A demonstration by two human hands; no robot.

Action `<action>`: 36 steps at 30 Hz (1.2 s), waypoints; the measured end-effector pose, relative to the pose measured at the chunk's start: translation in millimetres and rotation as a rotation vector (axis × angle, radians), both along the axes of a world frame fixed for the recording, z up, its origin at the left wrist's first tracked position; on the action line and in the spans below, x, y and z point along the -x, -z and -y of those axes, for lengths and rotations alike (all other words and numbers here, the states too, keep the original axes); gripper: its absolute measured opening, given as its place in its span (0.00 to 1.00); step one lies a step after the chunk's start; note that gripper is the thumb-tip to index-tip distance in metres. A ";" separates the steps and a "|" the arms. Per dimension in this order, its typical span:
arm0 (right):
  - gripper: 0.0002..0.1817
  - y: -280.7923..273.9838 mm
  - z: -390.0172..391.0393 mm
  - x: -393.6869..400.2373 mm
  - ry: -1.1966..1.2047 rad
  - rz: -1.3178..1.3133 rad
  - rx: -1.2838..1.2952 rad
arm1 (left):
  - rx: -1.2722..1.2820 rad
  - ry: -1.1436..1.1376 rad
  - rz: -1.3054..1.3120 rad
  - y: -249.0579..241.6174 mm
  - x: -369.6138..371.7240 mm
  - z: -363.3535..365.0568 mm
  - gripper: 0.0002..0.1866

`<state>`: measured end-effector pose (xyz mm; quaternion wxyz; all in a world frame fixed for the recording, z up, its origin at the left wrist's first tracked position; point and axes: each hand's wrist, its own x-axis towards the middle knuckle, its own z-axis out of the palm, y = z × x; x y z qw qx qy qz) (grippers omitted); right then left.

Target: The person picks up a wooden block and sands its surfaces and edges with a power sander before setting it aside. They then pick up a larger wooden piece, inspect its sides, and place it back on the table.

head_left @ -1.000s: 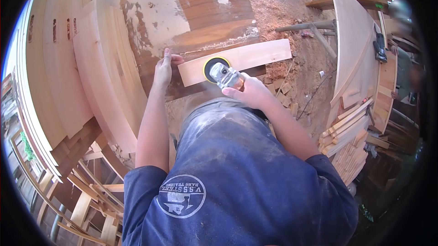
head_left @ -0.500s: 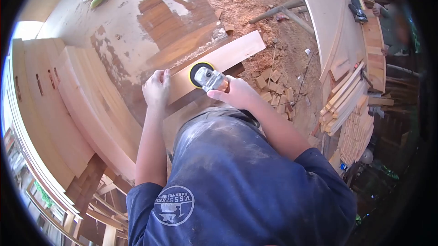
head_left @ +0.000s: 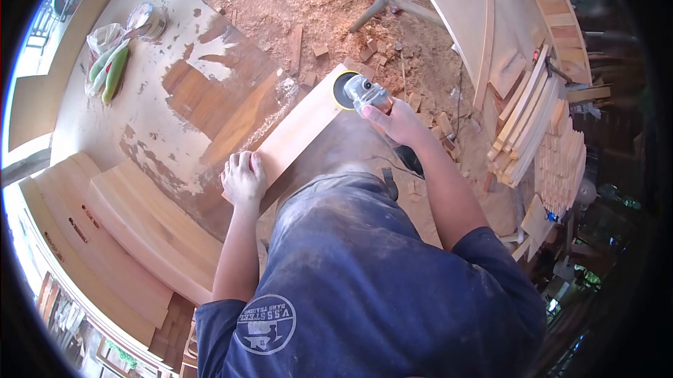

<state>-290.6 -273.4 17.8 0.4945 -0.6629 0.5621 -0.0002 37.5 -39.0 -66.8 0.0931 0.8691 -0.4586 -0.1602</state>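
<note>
My right hand (head_left: 403,124) is closed around the body of an angle grinder (head_left: 369,92) fitted with a round, yellow-rimmed sanding disc (head_left: 343,89). The disc sits over the far end of a pale wooden board (head_left: 301,124), though its exact contact with the wood is hidden. My left hand (head_left: 244,177) grips the board's near end, with fingers bent over it. Beneath the board is a work table (head_left: 151,129) with a brown, paint-blotched top.
Curved wooden panels (head_left: 147,227) stand on the left. A plastic bag with long green vegetables (head_left: 116,73) lies on the table's far left. Shavings and wood offcuts (head_left: 442,129) cover the ground. Stacked wooden strips (head_left: 522,122) lie at right, beside a large pale panel (head_left: 463,0).
The grinder has moved along the board to its far end. My left hand has come down onto the board's near end. The whole view has shifted too.
</note>
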 end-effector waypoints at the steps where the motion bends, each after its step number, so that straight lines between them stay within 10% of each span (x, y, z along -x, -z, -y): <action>1: 0.43 -2.0 6.3 0.4 -0.006 -0.007 -0.012 | 0.003 0.005 -0.001 0.4 -0.5 0.5 0.15; 22: 0.46 -19.6 7.4 -75.0 -0.415 -0.069 -0.145 | 0.164 -0.005 0.021 8.0 -8.5 -15.1 0.17; 29: 0.58 -13.3 -72.1 -152.9 -0.699 -0.142 -0.151 | 0.134 -0.536 0.121 27.7 -59.2 -127.1 0.21; 36: 0.59 -22.0 -139.6 -226.8 -0.962 -0.247 -0.088 | 0.677 -0.976 -0.289 3.1 -64.8 -139.6 0.20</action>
